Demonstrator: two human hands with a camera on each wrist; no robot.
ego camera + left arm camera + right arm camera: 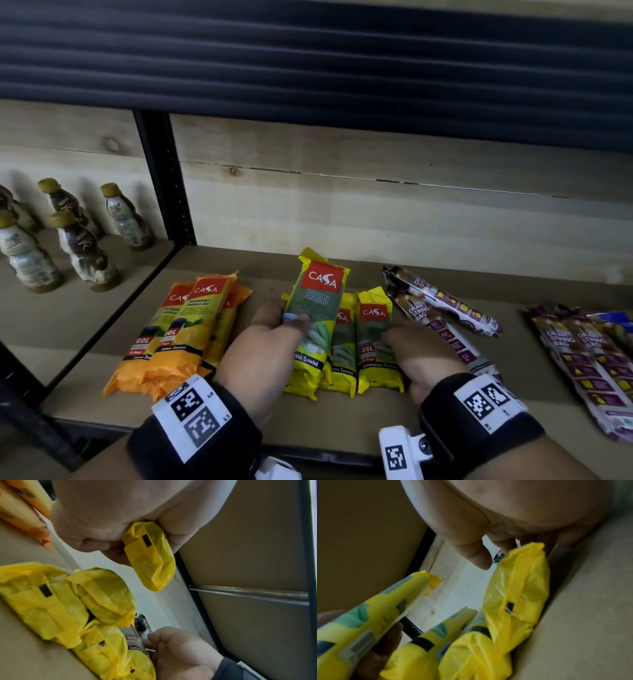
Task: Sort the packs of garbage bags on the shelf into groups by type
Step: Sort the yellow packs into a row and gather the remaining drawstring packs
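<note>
My left hand (284, 325) grips a yellow CASA lemongrass pack (317, 301) and holds it tilted up over the yellow group; the left wrist view shows its end (150, 563) between thumb and fingers. Two more yellow packs lie on the shelf beneath, one in the middle (342, 346) and one at the right (375, 334). My right hand (411, 349) curls round that right pack, whose end (518, 588) sits between thumb and fingers. Orange CASA lemon packs (191, 329) lie in a pile at the left. Purple draw-string packs (442, 308) lie to the right.
A second pile of purple draw-string packs (582, 359) lies at the far right, with a blue pack (616, 318) behind it. Several bottles (78, 250) stand in the neighbouring bay past a black upright (164, 178). The wooden shelf board (342, 421) has a bare strip along its front.
</note>
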